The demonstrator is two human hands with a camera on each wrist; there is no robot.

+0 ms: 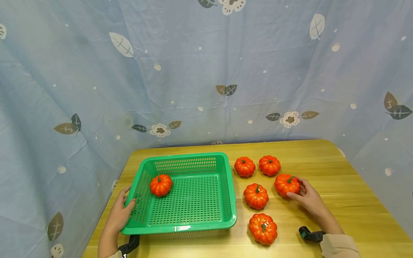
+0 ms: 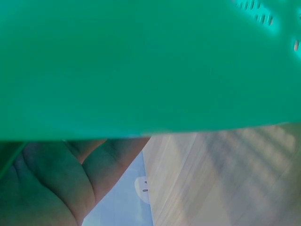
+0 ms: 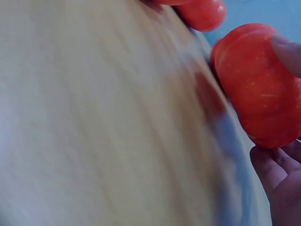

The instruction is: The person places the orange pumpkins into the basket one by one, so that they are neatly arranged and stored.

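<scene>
With its thumb over the rim, my left hand [image 1: 118, 215] grips the left side of a green plastic basket [image 1: 206, 227]. One small orange-red pumpkin [image 1: 161, 185] with a green stem sits inside, towards the basket's left. The left wrist view is mostly filled by the basket wall [image 2: 141, 70], with the palm and fingers [image 2: 110, 162] partly hidden beneath it. On the right, my right hand [image 1: 309, 199] holds another pumpkin [image 1: 285, 185] between thumb and fingers. The right wrist view has this pumpkin [image 3: 258, 89] close up, seemingly just above the table.
Several more pumpkins stand between basket and right hand: two at the back [image 1: 244, 167] [image 1: 269, 165], one mid-table [image 1: 256, 196], one nearer the front [image 1: 262, 229]. The wooden table [image 1: 348, 204] ends at a blue patterned curtain [image 1: 200, 71].
</scene>
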